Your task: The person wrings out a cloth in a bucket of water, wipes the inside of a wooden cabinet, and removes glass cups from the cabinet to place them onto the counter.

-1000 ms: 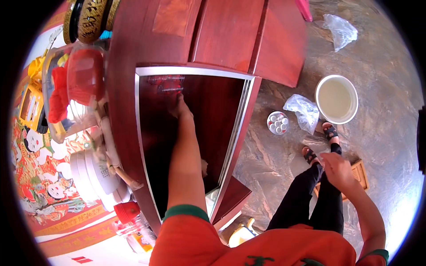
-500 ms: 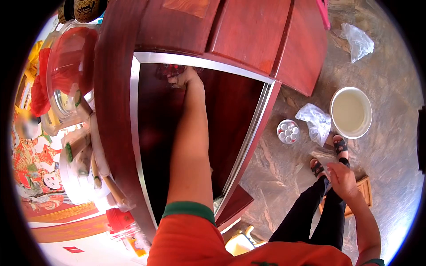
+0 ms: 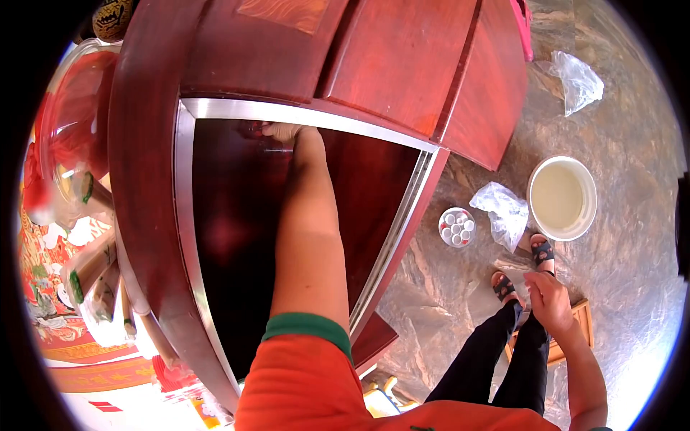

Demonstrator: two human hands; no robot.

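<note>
Inside the dark red cabinet [image 3: 149,179], my left hand [image 3: 286,132] is high up beside the metal frame of the opening. Its fingers are bent against a dim, shiny thing with red parts [image 3: 253,129], too dark to make out. A thin, clear edge shows just below that hand. My right hand [image 3: 550,300] hangs over the floor at the right, above my legs, with its fingers curled together. Whatever it holds, if anything, is hidden.
On the floor are a white bucket of cloudy liquid [image 3: 562,199], a clear plastic bag [image 3: 501,215], a round pack of white-capped items [image 3: 456,228], another bag [image 3: 578,82] and a wooden stool [image 3: 583,323]. Clear containers [image 3: 80,118] stand left of the cabinet top.
My left hand has moved up and away from the clear, red-marked items it was touching in the cabinet, which now barely show. The view has shifted. My right hand stays low, fingers curled.
</note>
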